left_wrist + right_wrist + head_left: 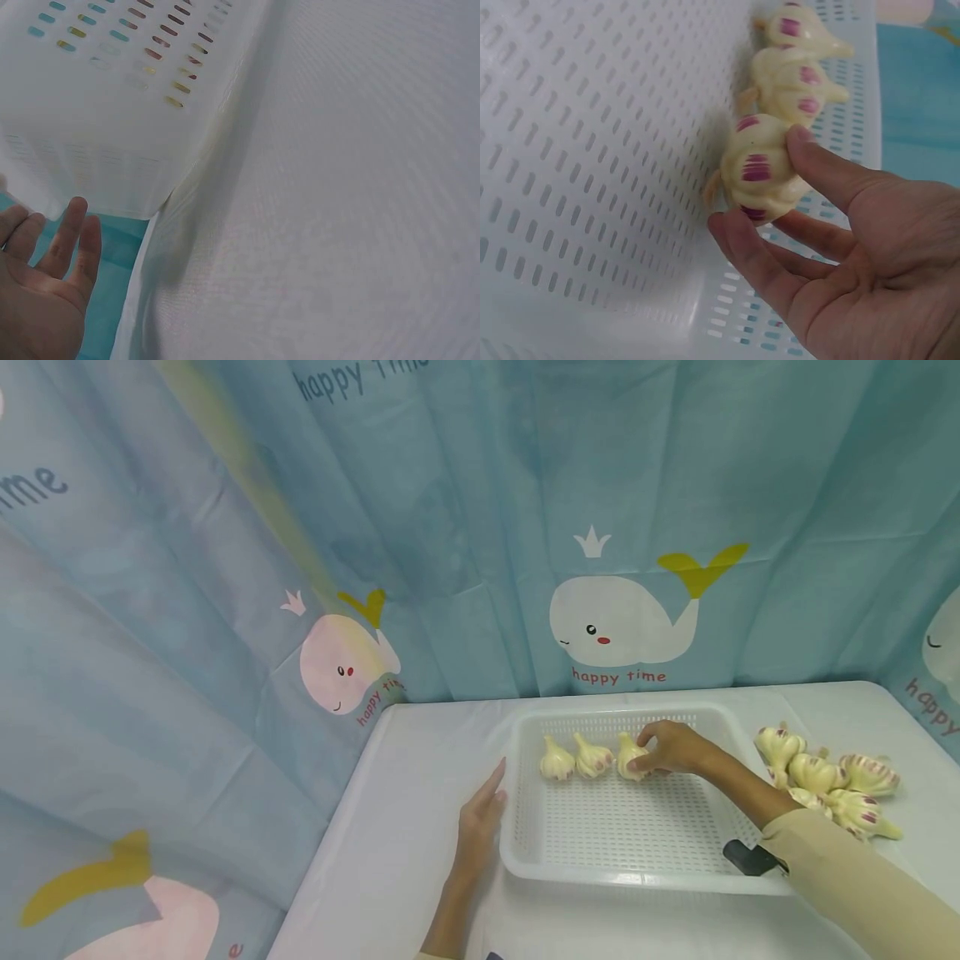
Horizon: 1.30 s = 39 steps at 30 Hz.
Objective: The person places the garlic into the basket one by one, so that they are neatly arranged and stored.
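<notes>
The right hand (675, 748) has its grip on one garlic bulb (759, 166), pinched between thumb and fingers. This bulb is inside the white basket (637, 880), near the back wall, to the right of two other bulbs (557, 762) placed side by side. The left hand (480, 817) is beside the basket's left wall, its grip loose with fingers extended; whether it touches the wall, I cannot tell. More garlic bulbs (855, 810) lie grouped on the worktop (420, 793), right of the basket.
</notes>
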{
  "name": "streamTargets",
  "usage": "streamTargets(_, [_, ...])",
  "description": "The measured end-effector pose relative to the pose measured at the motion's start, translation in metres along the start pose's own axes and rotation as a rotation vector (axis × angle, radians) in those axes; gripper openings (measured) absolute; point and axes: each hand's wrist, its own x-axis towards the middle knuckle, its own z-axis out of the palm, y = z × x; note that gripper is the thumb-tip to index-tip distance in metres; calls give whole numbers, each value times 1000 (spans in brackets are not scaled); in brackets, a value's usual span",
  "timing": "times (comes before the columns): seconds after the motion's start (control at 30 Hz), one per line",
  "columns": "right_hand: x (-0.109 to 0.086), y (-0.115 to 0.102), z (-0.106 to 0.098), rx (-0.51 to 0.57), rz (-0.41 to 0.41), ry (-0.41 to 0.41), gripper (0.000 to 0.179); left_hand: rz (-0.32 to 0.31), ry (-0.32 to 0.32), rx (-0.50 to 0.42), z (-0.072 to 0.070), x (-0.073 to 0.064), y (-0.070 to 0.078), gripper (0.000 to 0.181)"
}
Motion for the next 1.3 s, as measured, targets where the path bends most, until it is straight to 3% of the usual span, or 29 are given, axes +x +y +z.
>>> streamTargets(0.6, [-1, -5, -5, -31, 25, -32, 64, -36, 5, 3, 2, 0, 2, 46])
streamTargets(0.87, [-5, -8, -11, -41, -12, 18, 64, -45, 9, -6, 2, 0, 5, 45])
streamTargets(1.3, [-26, -19, -36, 112, -98, 75, 65, -49, 21, 6, 2, -1, 5, 46])
